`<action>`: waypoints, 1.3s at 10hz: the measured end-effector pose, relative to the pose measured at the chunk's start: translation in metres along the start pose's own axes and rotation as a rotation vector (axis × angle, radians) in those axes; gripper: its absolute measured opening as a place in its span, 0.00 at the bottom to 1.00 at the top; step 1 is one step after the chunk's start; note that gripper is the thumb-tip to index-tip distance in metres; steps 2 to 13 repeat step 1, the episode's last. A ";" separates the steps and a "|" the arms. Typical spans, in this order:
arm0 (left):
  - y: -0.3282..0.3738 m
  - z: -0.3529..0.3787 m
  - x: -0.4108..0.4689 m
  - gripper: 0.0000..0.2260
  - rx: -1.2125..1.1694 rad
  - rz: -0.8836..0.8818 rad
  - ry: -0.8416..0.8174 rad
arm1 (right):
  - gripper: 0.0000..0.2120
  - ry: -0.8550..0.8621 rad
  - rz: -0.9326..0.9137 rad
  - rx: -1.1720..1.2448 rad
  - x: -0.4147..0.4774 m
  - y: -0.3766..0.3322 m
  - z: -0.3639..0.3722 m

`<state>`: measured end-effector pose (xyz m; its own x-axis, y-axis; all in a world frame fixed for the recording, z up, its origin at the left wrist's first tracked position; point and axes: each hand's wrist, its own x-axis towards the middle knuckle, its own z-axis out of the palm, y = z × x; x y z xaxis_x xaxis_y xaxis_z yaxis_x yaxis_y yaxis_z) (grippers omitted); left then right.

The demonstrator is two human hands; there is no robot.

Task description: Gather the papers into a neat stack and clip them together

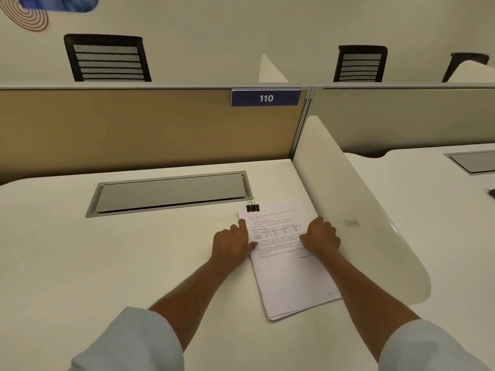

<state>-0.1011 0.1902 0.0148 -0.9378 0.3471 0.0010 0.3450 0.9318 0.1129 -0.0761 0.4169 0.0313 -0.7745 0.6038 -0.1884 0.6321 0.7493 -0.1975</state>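
A stack of white printed papers point(288, 274) lies flat on the white desk point(80, 263), slightly turned, its lower sheets a little fanned at the near edge. A black binder clip point(252, 207) sits on the stack's far left corner. My left hand point(232, 243) rests on the stack's left edge, fingers curled, thumb on the page. My right hand point(321, 236) presses on the right edge, next to the curved divider. Neither hand grips anything that I can see.
A grey cable hatch point(171, 192) is set into the desk behind the papers. A curved white divider point(356, 210) stands right beside the stack. A tan partition point(134, 124) with a "110" label point(266, 98) closes the far side. Black chairs stand beyond it.
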 end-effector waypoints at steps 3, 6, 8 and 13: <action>-0.004 0.012 -0.001 0.30 0.112 0.090 0.059 | 0.33 0.033 -0.082 -0.136 -0.003 0.004 0.007; -0.004 0.012 -0.001 0.30 0.112 0.090 0.059 | 0.33 0.033 -0.082 -0.136 -0.003 0.004 0.007; -0.004 0.012 -0.001 0.30 0.112 0.090 0.059 | 0.33 0.033 -0.082 -0.136 -0.003 0.004 0.007; -0.004 0.012 -0.001 0.30 0.112 0.090 0.059 | 0.33 0.033 -0.082 -0.136 -0.003 0.004 0.007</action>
